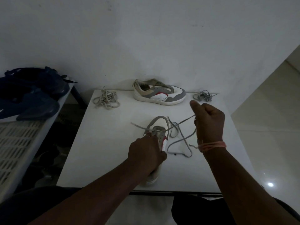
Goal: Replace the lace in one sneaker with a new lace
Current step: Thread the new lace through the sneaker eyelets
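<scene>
Sneaker (159, 138) lies on the table (113, 143), long axis running away from the person. Left hand (146, 153) presses its tongue area, fingers curled. Right hand (208, 120), fisted, holds the grey lace (181, 122) taut, rightward of the eyelets.

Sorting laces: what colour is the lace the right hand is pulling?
Grey lace, gripped in the right hand; head view.

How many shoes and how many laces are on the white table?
Sneakers: 2, the near sneaker under the left hand and the far sneaker by the wall.
Laces: 3, the grey lace held by the right hand, the beige lace bundle and the grey lace bundle.
Total: 5
</scene>
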Action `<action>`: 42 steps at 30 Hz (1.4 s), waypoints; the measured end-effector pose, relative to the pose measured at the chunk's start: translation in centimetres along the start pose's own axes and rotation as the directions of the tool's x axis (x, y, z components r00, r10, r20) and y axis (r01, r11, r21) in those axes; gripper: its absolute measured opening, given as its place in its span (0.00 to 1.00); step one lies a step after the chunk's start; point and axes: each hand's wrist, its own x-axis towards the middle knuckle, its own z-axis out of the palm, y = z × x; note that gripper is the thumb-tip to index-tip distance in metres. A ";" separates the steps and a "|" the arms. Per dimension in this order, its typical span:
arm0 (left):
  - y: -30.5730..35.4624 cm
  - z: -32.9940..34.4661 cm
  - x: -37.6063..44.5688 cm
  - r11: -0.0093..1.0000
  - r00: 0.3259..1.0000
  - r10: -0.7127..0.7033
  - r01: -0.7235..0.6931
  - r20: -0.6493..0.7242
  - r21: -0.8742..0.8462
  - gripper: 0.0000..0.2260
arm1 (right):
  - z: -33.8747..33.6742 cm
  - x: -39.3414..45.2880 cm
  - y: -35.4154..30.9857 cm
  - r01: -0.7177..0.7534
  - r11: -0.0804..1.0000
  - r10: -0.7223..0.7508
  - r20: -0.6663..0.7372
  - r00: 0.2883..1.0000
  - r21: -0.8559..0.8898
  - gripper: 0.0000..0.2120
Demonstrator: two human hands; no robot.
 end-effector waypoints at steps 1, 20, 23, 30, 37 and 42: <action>0.0 0.1 0.0 1.000 1.000 0.002 -0.002 -0.001 -0.002 0.26 | 0.0 0.2 0.4 -0.004 0.999 0.004 -0.007 1.000 -0.048 0.25; 0.3 0.0 0.1 1.000 1.000 -0.021 0.021 -0.002 0.015 0.25 | 1.8 -1.3 2.1 0.062 0.944 0.013 0.224 0.975 -0.324 0.18; 0.4 -0.3 0.2 0.999 0.999 -0.035 0.034 0.036 0.027 0.26 | 0.7 -0.3 -0.1 0.243 0.947 -0.236 0.057 0.970 -0.212 0.15; 0.5 -0.3 -0.2 1.000 1.000 0.005 -0.005 -0.018 -0.001 0.24 | 0.5 -1.2 3.7 0.256 0.742 0.065 0.447 0.892 -0.619 0.13; 0.4 -0.7 -0.1 1.000 1.000 0.024 -0.024 -0.003 -0.006 0.18 | 2.1 -2.8 7.6 0.365 0.560 0.165 0.532 0.830 -0.744 0.09; 0.3 -0.8 -0.2 0.998 1.000 0.014 -0.013 0.016 -0.066 0.18 | 2.5 -2.5 6.7 -0.102 0.800 0.369 0.350 0.861 -0.591 0.17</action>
